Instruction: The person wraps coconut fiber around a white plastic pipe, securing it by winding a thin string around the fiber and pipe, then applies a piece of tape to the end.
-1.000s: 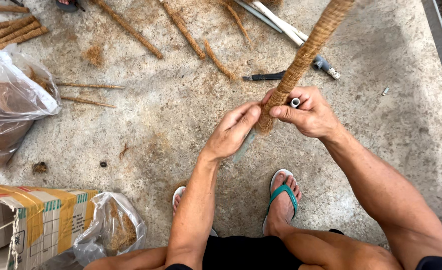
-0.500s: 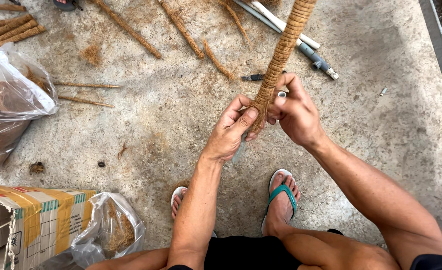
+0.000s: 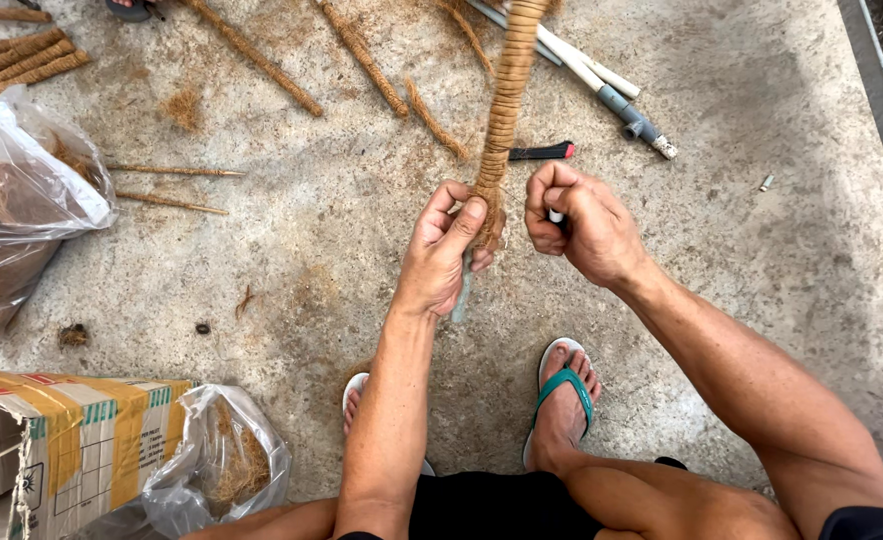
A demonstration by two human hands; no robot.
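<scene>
1. The left hand [image 3: 441, 255] is closed around the lower end of a coir-wrapped pole [image 3: 501, 110], thumb pressed against the fibre, seemingly to keep the winding from slipping. The pole slants up and away from the hand and out of the top of the view; a bare grey stub of it shows below the fist.
2. The right hand [image 3: 576, 225] is curled into a fist just beside the pole, not touching it, around a small white object [image 3: 556, 215]; too little of it shows to tell what it is.
3. Both hands work above the concrete floor [image 3: 761, 300], between the knees, over feet in flip-flops.
4. A clear bag [image 3: 21, 215] at left, mouth open, holds brown coir fibre. A second smaller bag [image 3: 216, 460] near the bottom holds a looser tuft of it.
5. A taped cardboard box [image 3: 81, 435] sits beside that bag; its contents are hidden.
6. Finished wrapped sticks [image 3: 21, 65] lie at top left, more [image 3: 361, 55] across the top, near grey pipes [image 3: 601, 85] and a dark tool with a red tip [image 3: 541, 152].
</scene>
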